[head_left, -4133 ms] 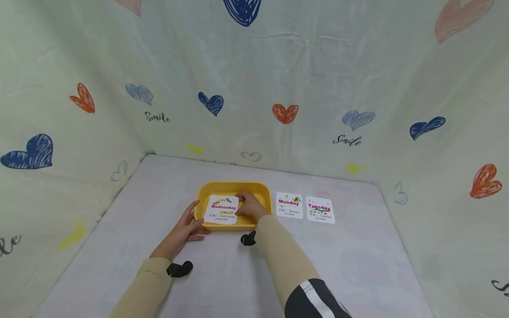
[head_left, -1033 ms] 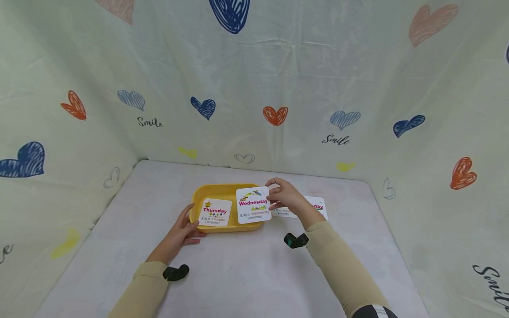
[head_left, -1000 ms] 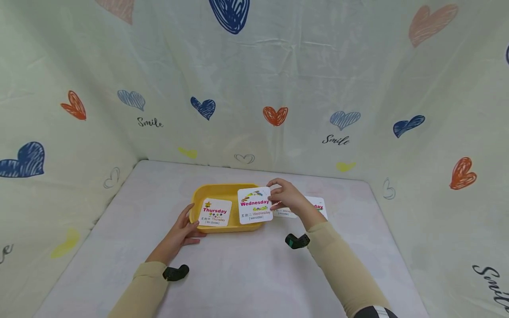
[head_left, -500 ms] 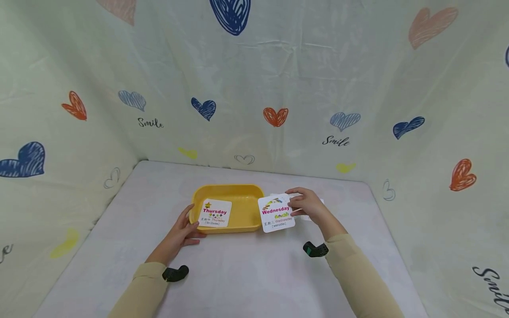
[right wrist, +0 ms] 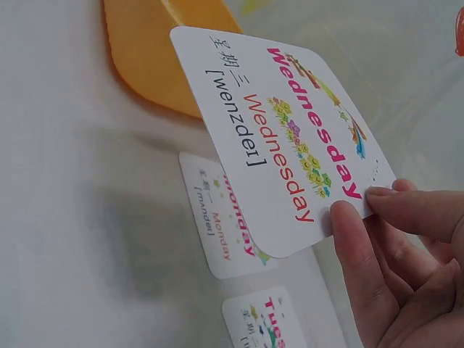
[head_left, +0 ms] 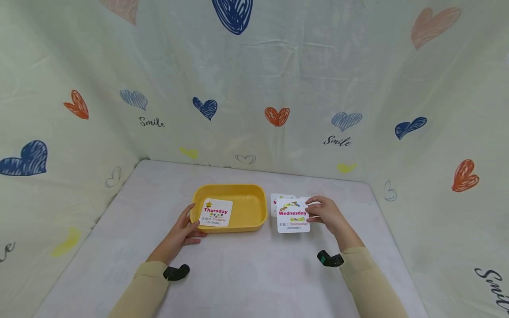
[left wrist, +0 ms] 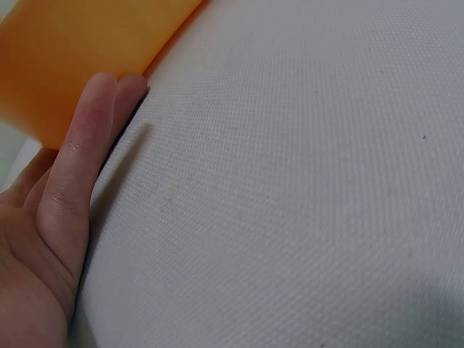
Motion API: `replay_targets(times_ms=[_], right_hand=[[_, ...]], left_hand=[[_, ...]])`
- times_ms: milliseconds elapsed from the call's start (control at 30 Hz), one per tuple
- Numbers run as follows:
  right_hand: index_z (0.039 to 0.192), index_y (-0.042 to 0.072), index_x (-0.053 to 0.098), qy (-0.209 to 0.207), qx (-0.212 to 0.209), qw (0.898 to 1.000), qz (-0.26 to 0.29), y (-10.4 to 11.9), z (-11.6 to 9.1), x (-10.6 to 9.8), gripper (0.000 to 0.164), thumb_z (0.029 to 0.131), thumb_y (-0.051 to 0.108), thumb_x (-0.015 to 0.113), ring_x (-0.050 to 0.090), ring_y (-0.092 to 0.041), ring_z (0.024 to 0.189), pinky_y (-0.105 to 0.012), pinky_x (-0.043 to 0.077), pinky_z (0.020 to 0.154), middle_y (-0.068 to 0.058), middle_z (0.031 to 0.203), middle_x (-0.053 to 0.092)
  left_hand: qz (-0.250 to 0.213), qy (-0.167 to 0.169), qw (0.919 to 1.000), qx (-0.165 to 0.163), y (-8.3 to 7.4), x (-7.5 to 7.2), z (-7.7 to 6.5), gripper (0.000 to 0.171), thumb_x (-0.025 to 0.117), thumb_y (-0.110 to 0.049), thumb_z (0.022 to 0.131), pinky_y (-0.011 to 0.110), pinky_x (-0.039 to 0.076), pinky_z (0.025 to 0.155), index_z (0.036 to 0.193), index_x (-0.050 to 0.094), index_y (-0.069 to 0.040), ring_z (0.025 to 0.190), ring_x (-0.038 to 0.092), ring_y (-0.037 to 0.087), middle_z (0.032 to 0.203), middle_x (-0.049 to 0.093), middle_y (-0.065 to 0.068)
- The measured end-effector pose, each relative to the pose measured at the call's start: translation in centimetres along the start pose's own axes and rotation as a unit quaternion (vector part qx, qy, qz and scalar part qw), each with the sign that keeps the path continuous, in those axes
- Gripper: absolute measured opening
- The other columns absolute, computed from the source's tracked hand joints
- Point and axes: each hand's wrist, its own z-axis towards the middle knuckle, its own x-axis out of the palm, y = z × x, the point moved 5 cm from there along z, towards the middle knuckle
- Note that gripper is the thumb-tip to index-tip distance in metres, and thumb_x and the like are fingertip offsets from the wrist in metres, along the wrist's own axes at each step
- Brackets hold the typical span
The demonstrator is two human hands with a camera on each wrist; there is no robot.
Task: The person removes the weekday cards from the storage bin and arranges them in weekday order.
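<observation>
My right hand pinches a white Wednesday card by its right edge. Thumb and fingertips meet at that edge, and the card is tilted above the table in the right wrist view. Behind it lie a Monday card and a Tuesday card, both partly hidden. My left hand rests on the left end of a yellow tray, fingers mostly straight; in the left wrist view they touch the tray's side. Inside the tray, at its left, lies a Thursday card.
A white-covered table bears everything. A pale curtain printed with hearts and "Smile" hangs behind the table and along its sides. Dark wrist-worn cameras project from both sleeves.
The right hand has lifted the Wednesday card from the tray, uncovering the Thursday card, and carried it right past the tray's edge, in front of the Monday card. The left hand stays on the tray.
</observation>
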Motion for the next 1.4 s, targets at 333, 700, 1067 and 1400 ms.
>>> replay_targets(times_ms=[333, 700, 1067, 1400], right_hand=[[0.128, -0.005, 0.054, -0.04, 0.011, 0.999, -0.007, -2.0, -0.7, -2.7, 0.034, 0.096, 0.004, 0.059, 0.067, -0.018, 0.08, -0.03, 0.057, 0.071, -0.016, 0.105, 0.064], [0.137, -0.005, 0.045, -0.051, 0.023, 0.998, -0.004, -3.8, -1.3, -5.0, 0.046, 0.094, 0.0, 0.061, 0.062, -0.014, 0.085, -0.029, 0.057, 0.075, -0.014, 0.108, 0.061], [0.138, -0.002, 0.046, -0.09, 0.04, 0.993, -0.061, -6.0, -0.9, -7.6, 0.056, 0.087, 0.0, 0.069, 0.058, -0.018, 0.091, -0.022, 0.054, 0.072, -0.021, 0.123, 0.055], [0.143, -0.001, 0.041, -0.11, 0.042, 0.991, -0.061, -7.1, -0.8, -9.6, 0.059, 0.088, -0.005, 0.064, 0.056, -0.022, 0.098, -0.021, 0.051, 0.071, -0.024, 0.128, 0.052]], left_hand=[[0.002, 0.003, 1.0, -0.004, 0.2, -0.1, 0.2, 0.075, 0.06, -0.029, 0.098, 0.037, 0.056, 0.08, 0.153, 0.011, -0.045, 0.1, 0.067, 0.029, 0.156, 0.026, 0.006], [-0.004, 0.006, 1.0, -0.002, 0.2, -0.1, 0.3, 0.075, 0.059, -0.028, 0.098, 0.038, 0.056, 0.08, 0.154, 0.011, -0.045, 0.1, 0.067, 0.03, 0.156, 0.027, 0.005], [0.0, 0.008, 1.0, 0.0, 0.1, -0.1, 0.0, 0.075, 0.058, -0.028, 0.099, 0.038, 0.056, 0.08, 0.154, 0.011, -0.045, 0.101, 0.067, 0.03, 0.156, 0.026, 0.006], [0.007, 0.004, 1.0, -0.001, -0.2, 0.0, 0.0, 0.073, 0.056, -0.028, 0.1, 0.036, 0.056, 0.08, 0.154, 0.009, -0.045, 0.099, 0.067, 0.03, 0.157, 0.025, 0.007]])
